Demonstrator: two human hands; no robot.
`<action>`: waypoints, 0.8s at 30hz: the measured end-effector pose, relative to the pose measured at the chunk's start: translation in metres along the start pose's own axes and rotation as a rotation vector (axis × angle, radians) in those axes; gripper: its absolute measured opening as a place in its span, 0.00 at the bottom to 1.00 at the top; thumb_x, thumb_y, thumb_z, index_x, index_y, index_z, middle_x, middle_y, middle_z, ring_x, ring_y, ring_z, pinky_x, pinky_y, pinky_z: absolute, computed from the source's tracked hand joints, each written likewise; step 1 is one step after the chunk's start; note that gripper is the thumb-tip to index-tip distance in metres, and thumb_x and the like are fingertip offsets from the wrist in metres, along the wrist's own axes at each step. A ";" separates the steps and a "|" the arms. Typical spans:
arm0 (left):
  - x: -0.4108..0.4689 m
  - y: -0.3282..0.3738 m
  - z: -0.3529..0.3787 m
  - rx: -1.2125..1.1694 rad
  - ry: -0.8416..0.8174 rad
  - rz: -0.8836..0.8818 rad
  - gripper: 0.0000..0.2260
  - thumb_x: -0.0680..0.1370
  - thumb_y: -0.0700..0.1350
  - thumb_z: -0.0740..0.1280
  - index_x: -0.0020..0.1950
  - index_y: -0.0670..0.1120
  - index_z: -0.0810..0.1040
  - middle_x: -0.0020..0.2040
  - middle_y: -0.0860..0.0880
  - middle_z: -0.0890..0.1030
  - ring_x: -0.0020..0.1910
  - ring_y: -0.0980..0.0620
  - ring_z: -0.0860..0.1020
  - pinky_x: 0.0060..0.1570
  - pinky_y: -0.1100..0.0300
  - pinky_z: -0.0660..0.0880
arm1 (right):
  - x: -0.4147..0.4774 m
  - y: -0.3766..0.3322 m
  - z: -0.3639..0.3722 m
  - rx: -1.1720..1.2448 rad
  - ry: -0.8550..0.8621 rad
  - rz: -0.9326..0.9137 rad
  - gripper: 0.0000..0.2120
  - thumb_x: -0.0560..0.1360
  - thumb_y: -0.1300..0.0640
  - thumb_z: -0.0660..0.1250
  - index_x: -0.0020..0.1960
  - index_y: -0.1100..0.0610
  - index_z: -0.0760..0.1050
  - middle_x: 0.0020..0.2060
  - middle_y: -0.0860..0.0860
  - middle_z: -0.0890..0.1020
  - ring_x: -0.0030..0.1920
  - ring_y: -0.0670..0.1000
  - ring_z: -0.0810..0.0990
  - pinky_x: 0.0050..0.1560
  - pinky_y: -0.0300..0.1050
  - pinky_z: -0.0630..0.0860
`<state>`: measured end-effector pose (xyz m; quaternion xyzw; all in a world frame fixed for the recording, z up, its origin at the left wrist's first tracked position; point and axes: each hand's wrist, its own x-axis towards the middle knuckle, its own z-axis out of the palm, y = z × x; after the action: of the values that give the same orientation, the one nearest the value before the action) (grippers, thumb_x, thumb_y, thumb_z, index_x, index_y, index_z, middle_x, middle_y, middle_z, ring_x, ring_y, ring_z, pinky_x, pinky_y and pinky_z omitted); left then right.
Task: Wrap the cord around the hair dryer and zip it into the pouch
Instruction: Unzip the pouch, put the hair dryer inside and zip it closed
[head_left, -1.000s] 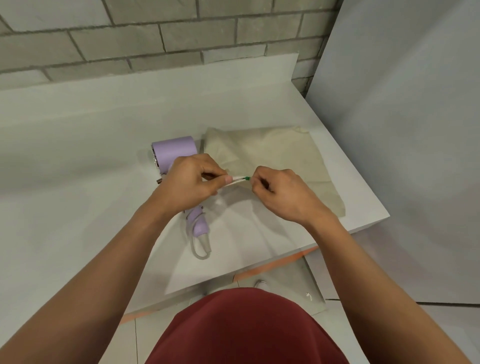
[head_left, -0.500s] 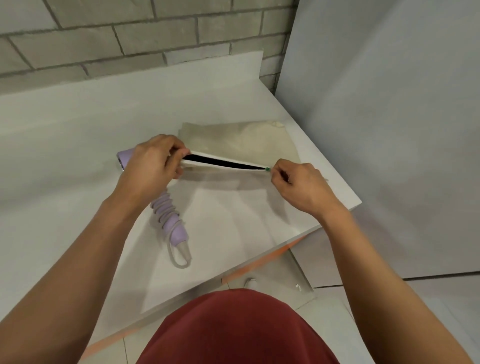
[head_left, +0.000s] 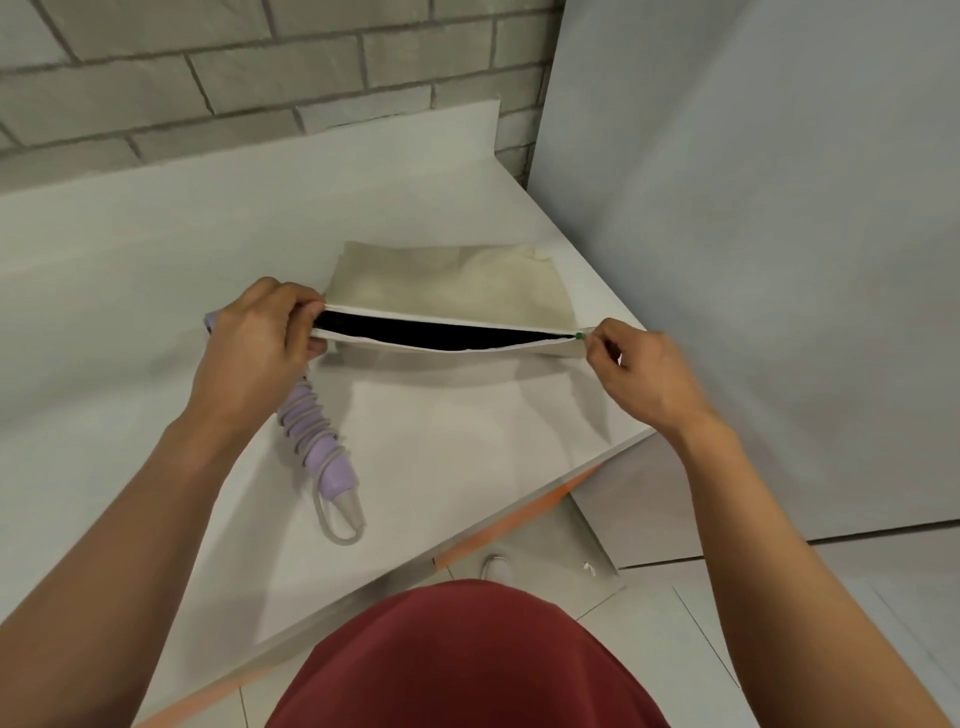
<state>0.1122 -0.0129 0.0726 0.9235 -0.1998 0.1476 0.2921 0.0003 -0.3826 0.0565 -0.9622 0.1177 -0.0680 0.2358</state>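
Note:
A beige cloth pouch (head_left: 457, 283) lies on the white table (head_left: 156, 270), its zipper mouth (head_left: 441, 336) gaping dark along the near edge. My left hand (head_left: 260, 343) pinches the pouch's left end. My right hand (head_left: 641, 371) pinches the green zipper pull (head_left: 579, 336) at the right end of the mouth. The lilac hair dryer (head_left: 317, 441) lies under and below my left hand, its grey cord coiled round the handle, with a loop (head_left: 340, 525) sticking out at the handle's tip. The dryer's head is mostly hidden behind my left hand.
A brick wall (head_left: 260, 67) runs behind the table and a plain grey wall (head_left: 753, 234) stands to the right. The table's front edge (head_left: 519, 519) runs diagonally near my body. A tiled floor (head_left: 675, 623) lies below.
My right hand has pulled the zipper pull to the right, away from my left hand, and the pouch mouth has opened along its length. The view has shifted left and down.

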 end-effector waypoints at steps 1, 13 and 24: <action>0.000 -0.001 0.001 -0.009 -0.001 0.000 0.07 0.84 0.40 0.64 0.54 0.42 0.82 0.47 0.46 0.80 0.36 0.53 0.79 0.49 0.61 0.73 | 0.000 0.004 -0.001 -0.001 0.008 0.008 0.12 0.83 0.50 0.60 0.43 0.54 0.72 0.32 0.52 0.78 0.35 0.59 0.75 0.38 0.55 0.77; -0.001 0.000 0.002 -0.013 -0.002 -0.035 0.07 0.84 0.41 0.64 0.53 0.44 0.82 0.47 0.48 0.79 0.37 0.62 0.80 0.56 0.58 0.77 | -0.010 0.044 -0.017 0.043 0.027 0.151 0.10 0.83 0.50 0.62 0.46 0.53 0.76 0.35 0.50 0.80 0.36 0.56 0.77 0.43 0.53 0.77; -0.009 0.015 0.014 -0.310 -0.057 -0.341 0.05 0.82 0.52 0.66 0.51 0.55 0.81 0.52 0.58 0.75 0.52 0.50 0.80 0.57 0.44 0.79 | -0.022 -0.038 0.031 -0.015 0.155 -0.293 0.17 0.79 0.48 0.69 0.66 0.53 0.79 0.58 0.53 0.79 0.58 0.59 0.76 0.56 0.53 0.76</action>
<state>0.0994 -0.0298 0.0653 0.8918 -0.0694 0.0375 0.4454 -0.0077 -0.3301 0.0455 -0.9627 -0.0054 -0.1750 0.2062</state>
